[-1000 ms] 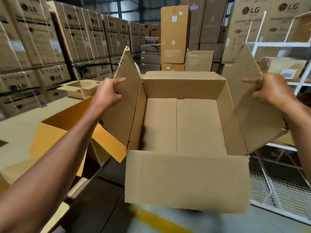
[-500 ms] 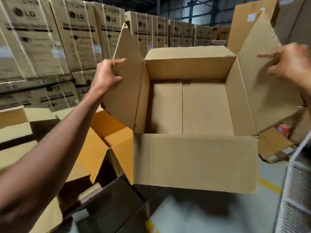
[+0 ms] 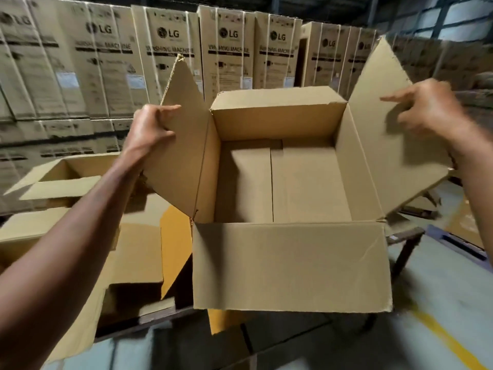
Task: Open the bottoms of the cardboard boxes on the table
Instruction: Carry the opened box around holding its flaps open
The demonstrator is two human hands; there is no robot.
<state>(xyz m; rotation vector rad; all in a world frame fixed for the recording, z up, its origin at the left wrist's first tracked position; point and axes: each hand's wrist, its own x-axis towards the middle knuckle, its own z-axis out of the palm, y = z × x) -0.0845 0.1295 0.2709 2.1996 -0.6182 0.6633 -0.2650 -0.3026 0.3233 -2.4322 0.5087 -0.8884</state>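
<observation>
- The left hand (image 3: 153, 126) pinches the outer edge of a raised side flap (image 3: 184, 137), thumb on the inner face and fingers curled behind it.
- The right hand (image 3: 424, 108) is blurred; its fingers curl over the outer edge of the opposite flap (image 3: 384, 145) and the forefinger points inward across the flap's face.
- Between the two hands hangs the cardboard box (image 3: 290, 265), plain brown corrugated board, matt and lightly creased, held in the air with its open top toward the camera.
- The flap in the left hand has a ragged, torn upper corner; the one in the right hand is wide, splayed outward and cut at a slant.
- Below the hands, inside the box, the bottom flaps (image 3: 288, 182) lie flat and closed, meeting along a straight seam down the middle.
- The near flap hangs down toward the person, showing a diagonal crease at its right side.
- Beneath the left forearm lie further open cardboard boxes (image 3: 66, 180), some with yellow-orange inner faces, on a dark tabletop (image 3: 160, 313); the held box hides part of them.
- Beyond both hands stands a wall of tall strapped cartons (image 3: 226, 49) printed LG and WASHING MACHINE.
- Under the right forearm is a grey floor (image 3: 440, 289) with a yellow stripe.
</observation>
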